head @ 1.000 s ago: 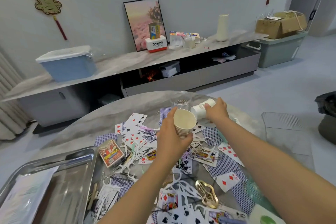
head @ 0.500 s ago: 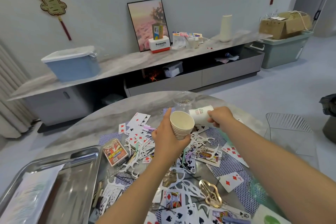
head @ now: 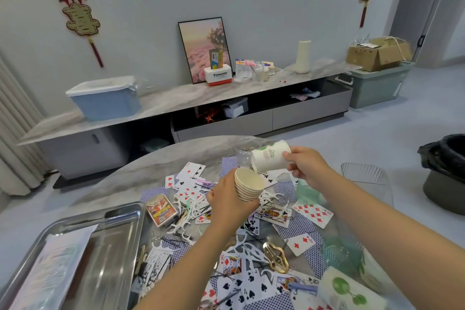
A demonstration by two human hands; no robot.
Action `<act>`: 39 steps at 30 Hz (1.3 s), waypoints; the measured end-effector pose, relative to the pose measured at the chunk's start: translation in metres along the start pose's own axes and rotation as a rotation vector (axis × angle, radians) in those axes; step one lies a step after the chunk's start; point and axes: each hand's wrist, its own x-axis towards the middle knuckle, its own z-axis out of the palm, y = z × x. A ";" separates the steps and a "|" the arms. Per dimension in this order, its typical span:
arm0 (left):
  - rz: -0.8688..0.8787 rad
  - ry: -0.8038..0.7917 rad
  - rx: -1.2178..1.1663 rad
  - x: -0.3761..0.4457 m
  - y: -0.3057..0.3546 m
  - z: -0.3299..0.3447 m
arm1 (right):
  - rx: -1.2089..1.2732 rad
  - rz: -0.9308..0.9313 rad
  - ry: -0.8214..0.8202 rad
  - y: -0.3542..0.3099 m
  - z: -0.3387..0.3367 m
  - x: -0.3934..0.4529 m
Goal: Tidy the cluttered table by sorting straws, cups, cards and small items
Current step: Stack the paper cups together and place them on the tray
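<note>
My left hand (head: 227, 202) grips a stack of nested paper cups (head: 249, 185) above the middle of the round table (head: 161, 158), the mouth of the stack tilted up and to the right. My right hand (head: 305, 167) holds a single white paper cup with green print (head: 270, 156), tipped on its side with its open end just above the rim of the stack. Playing cards (head: 312, 214), white floss picks (head: 187, 210) and hairpins lie scattered under both arms.
A steel tray (head: 118, 241) holding a sheet of paper sits at the left front. A card box (head: 161, 210) lies beside it. A clear jar (head: 245, 151) stands behind the cups. A gold hair clip (head: 275, 255), another printed cup (head: 348, 289) and a bin (head: 445, 176) lie right.
My right hand has lifted the single cup off the table, turned it on its side and brought it to the mouth of the stack, which my left hand has tilted toward it.
</note>
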 end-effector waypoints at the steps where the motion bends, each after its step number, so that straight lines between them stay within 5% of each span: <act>1: -0.007 -0.010 0.004 -0.005 0.002 -0.004 | -0.036 -0.038 -0.026 -0.003 0.000 -0.013; 10: 0.062 -0.148 -0.118 -0.078 0.036 -0.051 | -0.620 -0.390 -0.252 -0.012 0.006 -0.144; 16: 0.051 -0.200 -0.159 -0.139 0.052 -0.050 | -0.589 -0.240 -0.496 0.019 -0.018 -0.200; 19: 0.049 -0.234 -0.164 -0.160 0.058 -0.045 | -0.535 -0.267 -0.376 0.035 -0.040 -0.213; 22: 0.023 -0.288 -0.135 -0.171 0.059 -0.038 | -0.877 -0.329 -0.210 0.050 -0.065 -0.211; 27: 0.019 -0.311 -0.088 -0.181 0.057 -0.021 | -1.313 -0.277 -0.317 0.067 -0.087 -0.208; 33: 0.031 -0.304 -0.059 -0.183 0.053 -0.013 | -1.432 -0.324 -0.290 0.101 -0.077 -0.197; 39: 0.083 -0.300 0.099 -0.182 0.037 -0.022 | -1.285 -0.260 -0.293 0.104 -0.075 -0.191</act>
